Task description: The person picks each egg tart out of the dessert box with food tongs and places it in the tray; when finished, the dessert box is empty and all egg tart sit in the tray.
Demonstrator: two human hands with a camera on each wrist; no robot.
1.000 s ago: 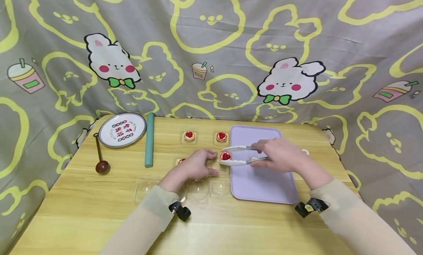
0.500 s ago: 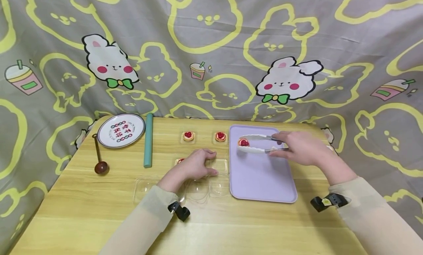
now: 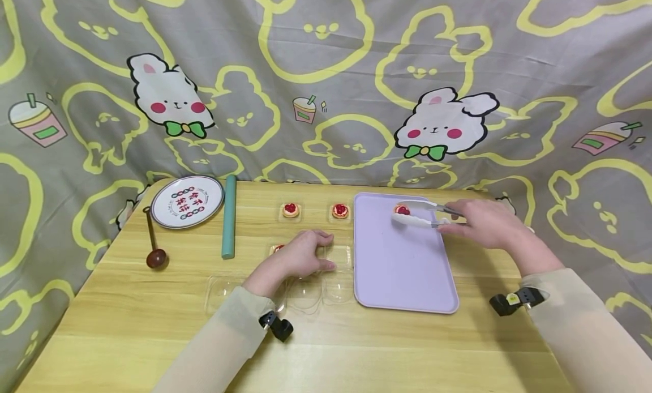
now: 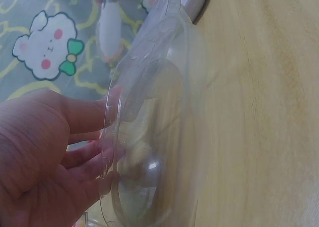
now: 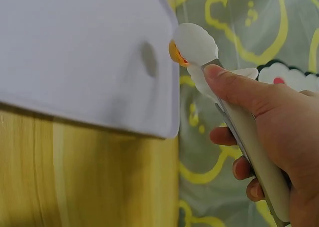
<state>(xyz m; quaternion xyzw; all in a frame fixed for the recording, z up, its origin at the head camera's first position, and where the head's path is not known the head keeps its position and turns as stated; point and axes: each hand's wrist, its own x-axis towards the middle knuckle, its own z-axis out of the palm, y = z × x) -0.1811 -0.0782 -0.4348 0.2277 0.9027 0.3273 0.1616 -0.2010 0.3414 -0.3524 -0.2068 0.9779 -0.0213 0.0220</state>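
Note:
My right hand (image 3: 484, 223) grips tongs (image 3: 417, 220) with white tips, and a small red-topped tart (image 3: 402, 210) sits between those tips over the far part of the lilac tray (image 3: 402, 268). In the right wrist view the tart's yellow edge shows beside a white tip, and a shadow falls on the tray surface. My left hand (image 3: 300, 254) holds a clear plastic box (image 3: 338, 256) at the tray's left side, thumb on its near edge and fingers at the far one. The box's domed lid (image 4: 154, 132) fills the middle of the left wrist view.
Two more boxed tarts stand at the back, one tart (image 3: 291, 210) left of the other tart (image 3: 340, 210). Another tart (image 3: 277, 248) is partly hidden by my left hand. Farther left lie a green rolling pin (image 3: 229, 217), a decorated plate (image 3: 188, 201) and a brown ladle (image 3: 155, 257).
The tongs have lifted the tart from the clear box and carried it right, over the tray's far part. The left hand stays on the box, which now stands without its tart.

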